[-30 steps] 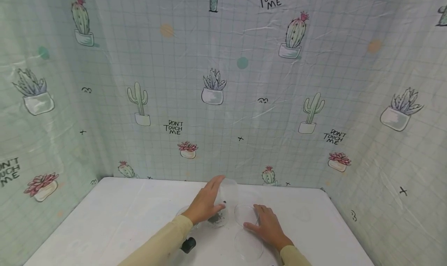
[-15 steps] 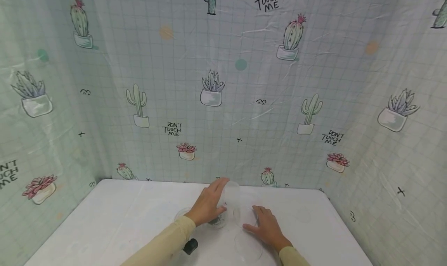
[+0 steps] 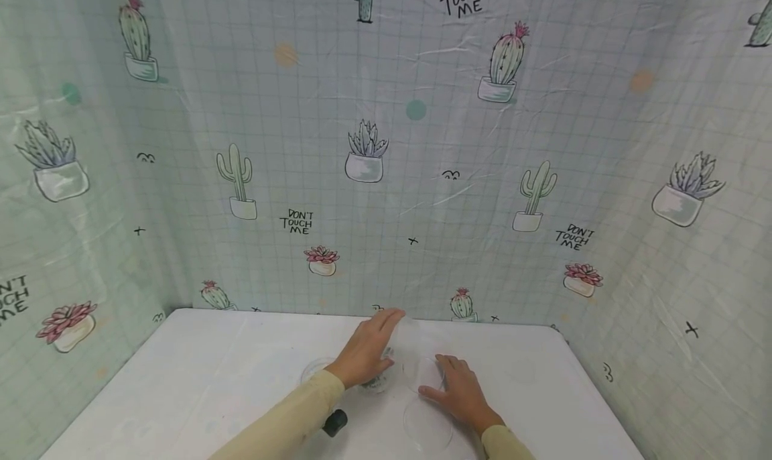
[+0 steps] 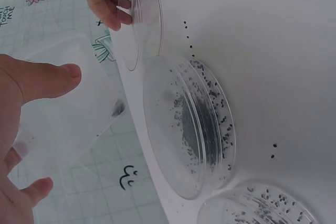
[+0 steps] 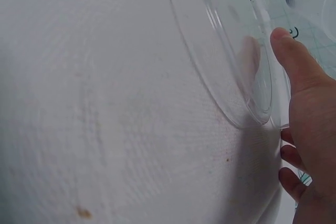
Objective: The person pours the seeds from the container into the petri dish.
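Observation:
My left hand (image 3: 365, 351) grips a translucent plastic cup (image 4: 68, 95), raised and tilted, with a small clump of dark granules (image 4: 118, 108) inside. Below it, a clear petri dish (image 4: 189, 124) holds many dark granules. My right hand (image 3: 461, 389) holds the rim of another clear petri dish (image 4: 149, 24) between thumb and fingers, steadying it on the table. The tilted cup hangs close to this dish, towards its left side. In the right wrist view, my right thumb (image 5: 296, 59) and fingertips (image 5: 292, 157) show beside clear dish edges.
Another granule-filled dish (image 4: 262, 205) stands at the left, partly behind my left forearm. A clear dish (image 3: 428, 425) lies nearer me. A black cap-like object (image 3: 335, 422) is beside my left sleeve. Several loose granules (image 4: 188, 37) dot the white table (image 3: 241, 353); a cactus-print curtain (image 3: 386, 145) surrounds it.
My left hand has moved slightly right with the cup, from above the granule-filled dish towards the dish at my right hand. The right hand has stayed in place.

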Motion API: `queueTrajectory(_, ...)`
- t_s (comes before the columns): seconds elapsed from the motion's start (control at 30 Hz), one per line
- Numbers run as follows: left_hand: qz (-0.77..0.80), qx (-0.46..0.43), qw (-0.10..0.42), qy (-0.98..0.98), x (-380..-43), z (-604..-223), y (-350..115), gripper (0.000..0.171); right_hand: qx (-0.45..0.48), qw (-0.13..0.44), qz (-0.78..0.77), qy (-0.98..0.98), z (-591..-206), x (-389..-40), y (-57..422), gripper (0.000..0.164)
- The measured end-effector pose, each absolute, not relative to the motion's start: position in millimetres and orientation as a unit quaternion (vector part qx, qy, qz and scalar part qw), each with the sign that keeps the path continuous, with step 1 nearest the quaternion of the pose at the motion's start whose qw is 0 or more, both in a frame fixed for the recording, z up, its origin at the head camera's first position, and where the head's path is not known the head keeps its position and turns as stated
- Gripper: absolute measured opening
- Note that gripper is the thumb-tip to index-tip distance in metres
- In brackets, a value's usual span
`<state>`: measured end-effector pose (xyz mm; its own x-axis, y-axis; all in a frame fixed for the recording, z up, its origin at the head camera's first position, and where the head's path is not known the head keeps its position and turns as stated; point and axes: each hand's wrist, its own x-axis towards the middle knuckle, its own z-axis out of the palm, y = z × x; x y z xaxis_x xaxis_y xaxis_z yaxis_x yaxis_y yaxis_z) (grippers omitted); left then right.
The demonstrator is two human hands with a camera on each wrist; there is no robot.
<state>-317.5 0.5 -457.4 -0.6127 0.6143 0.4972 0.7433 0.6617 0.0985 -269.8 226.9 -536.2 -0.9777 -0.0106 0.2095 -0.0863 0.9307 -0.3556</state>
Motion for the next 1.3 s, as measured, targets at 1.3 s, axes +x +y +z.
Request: queueTrajectory(1.3, -0.037, -0.450, 0.228, -0.863, -316, -461, 28, 0.094, 0.026, 0.089, 0.192, -0.977, -529, -268, 226, 0.085)
